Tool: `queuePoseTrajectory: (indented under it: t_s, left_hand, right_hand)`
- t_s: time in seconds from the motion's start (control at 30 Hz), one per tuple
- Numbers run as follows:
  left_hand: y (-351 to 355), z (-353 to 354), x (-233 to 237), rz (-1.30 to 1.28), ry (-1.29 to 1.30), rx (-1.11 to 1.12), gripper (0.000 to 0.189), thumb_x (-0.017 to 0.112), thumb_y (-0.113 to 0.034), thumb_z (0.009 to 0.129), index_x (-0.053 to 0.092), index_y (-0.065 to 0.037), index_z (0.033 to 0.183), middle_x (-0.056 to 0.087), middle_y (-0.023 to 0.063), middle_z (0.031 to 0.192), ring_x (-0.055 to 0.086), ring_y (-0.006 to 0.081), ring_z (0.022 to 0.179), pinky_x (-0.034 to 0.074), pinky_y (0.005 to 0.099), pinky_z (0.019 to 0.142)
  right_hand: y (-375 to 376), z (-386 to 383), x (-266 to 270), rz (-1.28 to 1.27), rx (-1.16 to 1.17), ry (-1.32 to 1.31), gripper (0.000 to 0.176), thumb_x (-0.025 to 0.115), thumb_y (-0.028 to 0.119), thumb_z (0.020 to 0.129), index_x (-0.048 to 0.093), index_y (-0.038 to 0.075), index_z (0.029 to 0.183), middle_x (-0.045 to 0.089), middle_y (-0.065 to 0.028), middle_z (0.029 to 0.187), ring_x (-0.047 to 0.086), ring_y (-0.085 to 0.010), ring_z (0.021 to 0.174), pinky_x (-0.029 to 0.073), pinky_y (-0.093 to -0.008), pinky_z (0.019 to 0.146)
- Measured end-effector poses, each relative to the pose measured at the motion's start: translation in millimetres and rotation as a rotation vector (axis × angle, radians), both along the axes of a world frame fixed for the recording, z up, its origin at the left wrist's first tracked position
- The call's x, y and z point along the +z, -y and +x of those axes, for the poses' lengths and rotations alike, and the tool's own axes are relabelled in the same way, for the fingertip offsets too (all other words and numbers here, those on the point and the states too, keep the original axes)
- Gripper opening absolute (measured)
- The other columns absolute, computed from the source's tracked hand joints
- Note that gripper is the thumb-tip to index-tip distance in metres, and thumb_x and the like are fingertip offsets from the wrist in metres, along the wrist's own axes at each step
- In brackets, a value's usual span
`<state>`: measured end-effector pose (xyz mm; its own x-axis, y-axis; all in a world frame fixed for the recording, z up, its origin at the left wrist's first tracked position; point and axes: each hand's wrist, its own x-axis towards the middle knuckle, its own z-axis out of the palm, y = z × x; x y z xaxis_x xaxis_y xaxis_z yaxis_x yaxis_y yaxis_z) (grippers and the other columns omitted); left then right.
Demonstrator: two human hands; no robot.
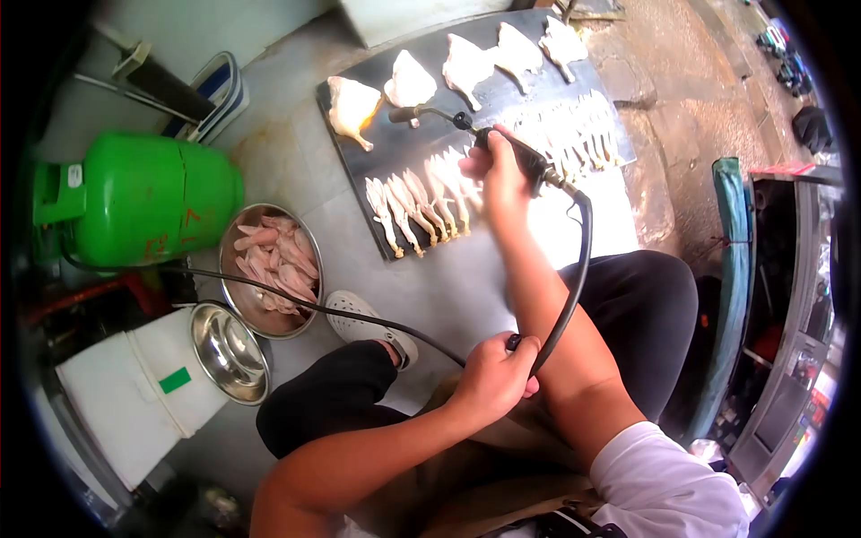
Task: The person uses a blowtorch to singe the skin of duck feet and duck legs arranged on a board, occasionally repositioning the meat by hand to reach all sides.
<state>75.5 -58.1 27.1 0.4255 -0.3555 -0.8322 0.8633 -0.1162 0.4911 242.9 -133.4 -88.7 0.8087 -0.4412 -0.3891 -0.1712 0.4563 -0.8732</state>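
Note:
My right hand [502,170] is closed around the handle of a blowtorch [529,160]. Its nozzle [405,115] points left, over the dark tray [359,161] and close to two chicken legs [354,106]; I cannot make out a flame. In front of my lap, my left hand [495,377] grips the black gas hose [581,260], with a small black knob or end showing above the thumb. Several chicken legs lie spaced in the tray's far row. Slim pale poultry pieces [417,211] line the near side, some with yellowish tips; glare washes out those at right.
A green gas cylinder [143,197] stands at left, the hose running from it across a steel bowl [309,309] of raw poultry pieces. Beside that are another steel bowl [231,354] and a white box [117,394]. At right are a rolled teal cloth [726,296] and a metal-framed cabinet [780,359].

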Motion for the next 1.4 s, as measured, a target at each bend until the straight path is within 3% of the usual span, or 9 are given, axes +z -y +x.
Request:
queuePoseTrajectory:
  t_s: [0.37,0.5,0.8,1.2,1.4]
  left_hand:
    - [19,14,-2,-0.067,-0.040,0.008,0.025,0.048,-0.017,0.097,0.055,0.002,0.082,0.059,0.0076,0.062,0.058,0.0128,0.054,0.050,0.0268,0.054]
    - [17,11,-2,-0.072,-0.048,0.026,0.027,0.051,-0.019,0.096,0.053,0.002,0.079,0.057,0.0065,0.060,0.058,0.0118,0.052,0.050,0.0267,0.050]
    - [9,7,5,-0.107,-0.053,0.014,0.026,0.051,-0.018,0.096,0.053,0.001,0.078,0.057,0.0060,0.060,0.057,0.0115,0.051,0.049,0.0261,0.049]
    - [0,5,13,-0.103,-0.046,-0.015,0.026,0.051,-0.020,0.096,0.053,0.000,0.079,0.058,0.0067,0.062,0.058,0.0124,0.053,0.050,0.0268,0.051]
    - [-2,5,23,-0.123,0.016,-0.091,0.029,0.051,-0.023,0.097,0.051,0.000,0.078,0.058,0.0066,0.063,0.060,0.0129,0.055,0.051,0.0268,0.052]
  right_hand:
    - [4,3,-8,0.107,0.013,-0.019,0.044,0.057,0.022,0.092,0.048,-0.006,0.125,0.061,-0.0135,0.080,0.064,-0.0191,0.061,0.053,-0.0300,0.054]
    - [-3,3,-13,0.115,-0.019,-0.043,0.037,0.055,0.021,0.094,0.054,0.000,0.124,0.064,-0.0137,0.082,0.066,-0.0220,0.066,0.056,-0.0331,0.061]
    - [-12,0,-6,0.103,0.005,0.014,0.043,0.057,0.021,0.093,0.048,-0.004,0.127,0.061,-0.0127,0.084,0.063,-0.0181,0.063,0.053,-0.0298,0.058]
    - [-19,-4,4,0.012,0.100,0.055,0.038,0.055,0.022,0.094,0.052,0.001,0.126,0.066,-0.0124,0.081,0.067,-0.0200,0.064,0.051,-0.0288,0.056]
    - [-23,-9,13,-0.128,0.172,0.087,0.037,0.054,0.021,0.095,0.053,0.001,0.126,0.066,-0.0120,0.080,0.067,-0.0191,0.070,0.052,-0.0299,0.060]
